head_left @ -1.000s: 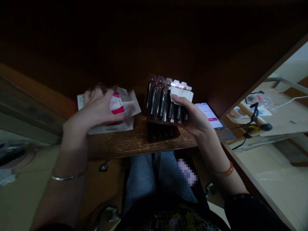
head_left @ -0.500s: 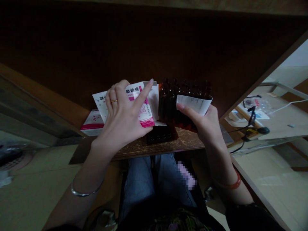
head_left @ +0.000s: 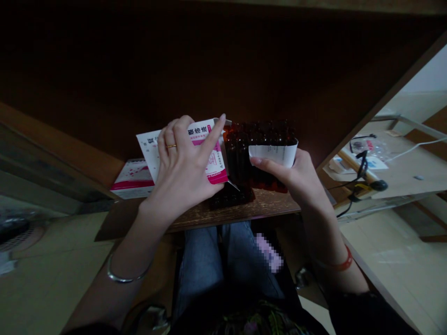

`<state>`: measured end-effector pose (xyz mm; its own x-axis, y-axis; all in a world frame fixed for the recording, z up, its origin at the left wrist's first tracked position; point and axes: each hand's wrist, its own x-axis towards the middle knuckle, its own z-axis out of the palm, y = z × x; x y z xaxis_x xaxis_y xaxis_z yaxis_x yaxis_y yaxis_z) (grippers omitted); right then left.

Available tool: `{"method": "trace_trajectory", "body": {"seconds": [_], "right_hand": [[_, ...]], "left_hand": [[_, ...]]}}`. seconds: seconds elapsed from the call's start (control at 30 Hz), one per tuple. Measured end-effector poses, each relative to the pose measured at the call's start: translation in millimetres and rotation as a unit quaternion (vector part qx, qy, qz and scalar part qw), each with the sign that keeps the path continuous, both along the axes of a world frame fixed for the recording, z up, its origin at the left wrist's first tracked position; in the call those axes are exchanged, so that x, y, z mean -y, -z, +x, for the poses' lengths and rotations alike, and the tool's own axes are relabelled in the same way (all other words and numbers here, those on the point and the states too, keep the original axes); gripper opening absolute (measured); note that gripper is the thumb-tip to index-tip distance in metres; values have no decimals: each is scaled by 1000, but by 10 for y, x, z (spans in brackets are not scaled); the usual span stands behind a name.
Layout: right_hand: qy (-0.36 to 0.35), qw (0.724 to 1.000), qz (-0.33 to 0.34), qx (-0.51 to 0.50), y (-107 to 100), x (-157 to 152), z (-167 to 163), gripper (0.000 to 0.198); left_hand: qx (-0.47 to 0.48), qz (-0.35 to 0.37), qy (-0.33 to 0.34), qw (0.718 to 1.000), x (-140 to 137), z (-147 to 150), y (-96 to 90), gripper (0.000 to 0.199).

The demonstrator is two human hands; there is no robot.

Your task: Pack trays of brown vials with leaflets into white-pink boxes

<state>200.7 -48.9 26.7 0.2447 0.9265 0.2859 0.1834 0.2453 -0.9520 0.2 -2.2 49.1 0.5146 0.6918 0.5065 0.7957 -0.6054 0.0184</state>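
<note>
My left hand (head_left: pixel 185 163) is closed over a white and magenta medicine box (head_left: pixel 218 160), its open end turned to the right and its index finger stretched along the edge. In my right hand (head_left: pixel 296 174) is a pack of brown vials (head_left: pixel 240 156), with a folded white leaflet (head_left: pixel 274 154) wrapped against its near side under my thumb. The pack's left end meets the mouth of the box, partly behind the flap. Below them, a second dark brown vial pack (head_left: pixel 232 197) lies on the wooden desk (head_left: pixel 272 202).
Another white and magenta box (head_left: pixel 132 179) lies on the desk at the left. A dark wooden panel (head_left: pixel 209 65) rises behind my hands. To the right, a side table (head_left: pixel 405 177) holds a plastic bag and papers, with black cables (head_left: pixel 361 172) by its edge.
My right hand has moved left with the vial pack, and its end has come up to the box's opening. The box has shifted slightly right in my left hand.
</note>
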Motion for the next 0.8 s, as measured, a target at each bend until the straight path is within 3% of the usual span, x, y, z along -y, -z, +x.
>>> {"method": "trace_trajectory", "body": {"seconds": [0.17,0.6,0.8], "right_hand": [[52,999,-12,-8,-48,55,52,35],[83,995,9,-55,-30,88,41,49],[112,990,37,-71,-16,92,-32,43]], "left_hand": [[13,2,-1,1000,-1,12,-7,110],[18,84,30,996,110,43,24,98],[18,90,27,995,159,45,37,91]]}}
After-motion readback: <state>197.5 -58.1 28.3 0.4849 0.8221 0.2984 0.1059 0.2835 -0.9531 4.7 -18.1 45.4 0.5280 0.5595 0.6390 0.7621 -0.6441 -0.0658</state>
